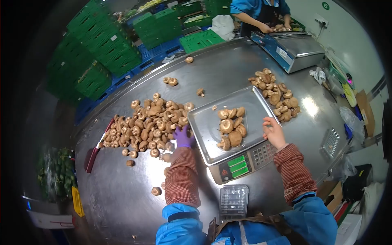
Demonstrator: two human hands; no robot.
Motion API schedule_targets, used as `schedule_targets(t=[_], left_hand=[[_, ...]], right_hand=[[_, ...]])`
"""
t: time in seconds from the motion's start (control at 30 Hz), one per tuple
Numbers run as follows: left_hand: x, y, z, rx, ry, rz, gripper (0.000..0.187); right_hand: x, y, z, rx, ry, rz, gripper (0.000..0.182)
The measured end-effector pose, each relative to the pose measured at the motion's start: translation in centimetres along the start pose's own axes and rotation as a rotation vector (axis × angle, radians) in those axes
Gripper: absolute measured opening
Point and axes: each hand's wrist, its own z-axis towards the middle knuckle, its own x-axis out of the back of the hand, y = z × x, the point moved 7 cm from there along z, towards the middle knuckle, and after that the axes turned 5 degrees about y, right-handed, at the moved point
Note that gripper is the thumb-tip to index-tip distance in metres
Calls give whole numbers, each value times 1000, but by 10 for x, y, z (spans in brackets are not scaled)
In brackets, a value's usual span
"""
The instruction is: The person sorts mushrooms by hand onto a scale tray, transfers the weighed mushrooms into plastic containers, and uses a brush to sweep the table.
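Note:
My left hand (pixel 182 137), in a purple glove, is at the right edge of a big pile of brown mushrooms (pixel 153 120). Its fingers are spread against the pile, and I see nothing gripped in them. My bare right hand (pixel 273 132) hovers by the right rim of a metal tray (pixel 199 141), fingers apart and slightly curled, holding nothing. Several mushrooms (pixel 234 138) lie clustered in the tray, which rests on a digital scale (pixel 238 166) with lit green displays. Beyond the tray's right side sits a smaller heap of mushrooms (pixel 274 92).
A clear plastic punnet (pixel 234 200) is near my body, another clear punnet (pixel 330 143) at the right. A red-handled knife (pixel 98 149) lies left of the pile. Green crates (pixel 100 41) are stacked beyond the table. A co-worker (pixel 261 16) handles mushrooms behind another scale (pixel 286 53).

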Motion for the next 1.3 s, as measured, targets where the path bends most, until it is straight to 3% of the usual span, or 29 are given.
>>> schedule_targets(t=[0.13, 0.23, 0.33, 0.4, 0.43, 0.47, 0.6, 0.67, 0.73, 0.83, 0.9, 0.97, 1.0, 1.07, 1.1, 1.13, 1.2, 1.27, 1.3], left_hand=[[11, -13, -12, -105, -11, -243, 41], [10, -37, -33, -171, -52, -137, 35], [25, -36, -37, -243, 70, -219, 32], [58, -19, -38, -145, 357, -546, 25], [76, 11, -45, -235, 431, -599, 24], [73, 33, -42, -167, 294, -907, 27], [92, 169, -65, -727, 302, -627, 30], [61, 204, -66, -735, 43, -551, 40], [34, 219, -71, -785, -21, -226, 46], [51, 203, -70, -805, 56, -385, 50], [81, 154, -59, -516, 165, -668, 55], [77, 79, -45, -372, 346, -405, 47], [68, 45, -45, -293, 341, -107, 48], [59, 12, -51, -274, 286, -103, 49], [37, 4, -55, -272, 20, 133, 49], [18, -7, -63, -265, -247, 366, 49], [20, -5, -72, -206, -180, 279, 50], [24, -11, -67, -172, -38, 187, 51], [16, -17, -66, -189, -35, 262, 50]], right_hand=[[0, 5, -3, -22, -30, 73, 30], [-5, 3, -8, -14, -62, 93, 28], [-8, -3, -12, -16, -68, 93, 28], [-8, -9, -15, -17, -64, 109, 27], [-9, -11, -16, -20, -63, 120, 27], [-9, -13, -17, -19, -56, 123, 27], [-18, -25, -21, -13, -65, 153, 27], [-22, -26, -21, -9, -93, 170, 27], [-22, -27, -23, -13, -95, 175, 27], [-16, -25, -23, -24, -113, 165, 27], [-10, -21, -24, -25, -71, 191, 23], [-13, -20, -22, 33, -40, 57, 20], [-13, -24, -22, 104, -9, -84, 18], [-37, -88, -39, 515, 28, -346, 18], [-56, -100, -42, 782, 26, -432, 21], [-80, -113, -40, 856, -71, -465, 22], [-120, -135, -33, 931, -168, -497, 23], [-167, -124, -20, 934, -362, -1024, 26], [-175, -124, -15, 938, -363, -1025, 26]])
